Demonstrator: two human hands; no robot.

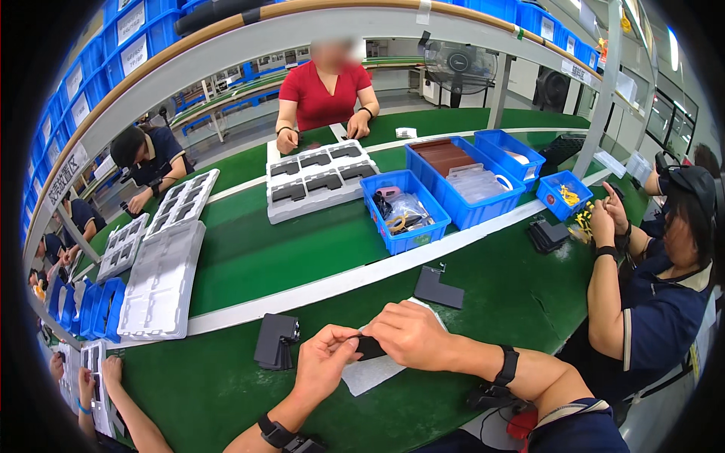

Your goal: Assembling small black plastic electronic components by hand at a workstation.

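Observation:
My left hand [328, 364] and my right hand [410, 335] meet above the near part of the green bench. Between them they grip a small flat black part [370, 347], pinched at its edges; the fingers cover much of its outline. Below lies a white sheet [371, 374], possibly a cloth or paper. Left of my left hand sits a stack of dark grey L-shaped parts [273, 341]. A single dark L-shaped part [439, 288] rests beyond my right hand, by the sheet's far corner.
Across the green bench [249, 260] stand a white tray with dark L-shaped parts [321, 180], blue bins [411, 240] and stacked white trays [160, 291]. A co-worker [657, 279] sits at right near yellow pieces [583, 220]; others work at left and across. A shelf rail [302, 21] runs overhead.

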